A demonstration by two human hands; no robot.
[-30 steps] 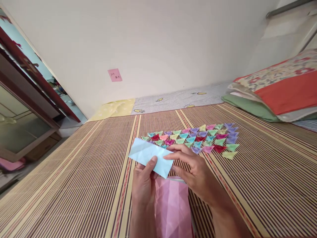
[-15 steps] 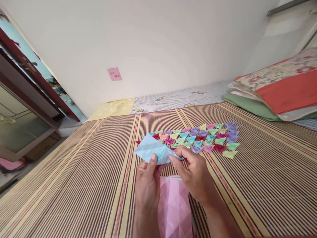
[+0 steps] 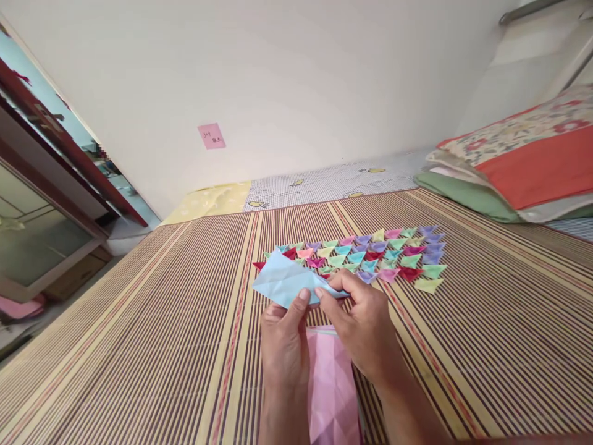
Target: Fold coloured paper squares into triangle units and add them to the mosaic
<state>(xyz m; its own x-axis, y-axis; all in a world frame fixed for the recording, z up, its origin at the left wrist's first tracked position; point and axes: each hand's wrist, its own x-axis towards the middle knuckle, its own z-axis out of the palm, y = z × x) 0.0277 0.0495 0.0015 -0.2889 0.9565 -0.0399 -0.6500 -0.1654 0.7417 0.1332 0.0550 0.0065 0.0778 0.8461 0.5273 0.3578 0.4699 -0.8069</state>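
A light blue sheet of folding paper (image 3: pixel 282 278), partly folded, is held up between both hands above the mat. My left hand (image 3: pixel 287 334) pinches its lower edge, thumb on top near the middle. With thumb and fingertips my right hand (image 3: pixel 361 315) grips the narrow, folded right end. The fingers beneath the paper are hidden. Below the hands lies a stack of creased paper with a pink sheet (image 3: pixel 331 383) on top, partly covered by my wrists. Beyond the blue paper, several rows of small folded paper pieces (image 3: pixel 356 256) in many colours rest on the mat.
A striped bamboo mat (image 3: pixel 162 327) spreads under everything. Folded bedding (image 3: pixel 532 167) is piled at the far right. Patterned cloth (image 3: pixel 324 182) runs along the wall, where a pink note (image 3: pixel 212 136) is stuck. A doorway with a dark red frame (image 3: pixel 83 142) stands at the left.
My left hand has shifted right along the paper's lower edge, its thumb now close to my right thumb. The paper's right part looks narrower and more folded over.
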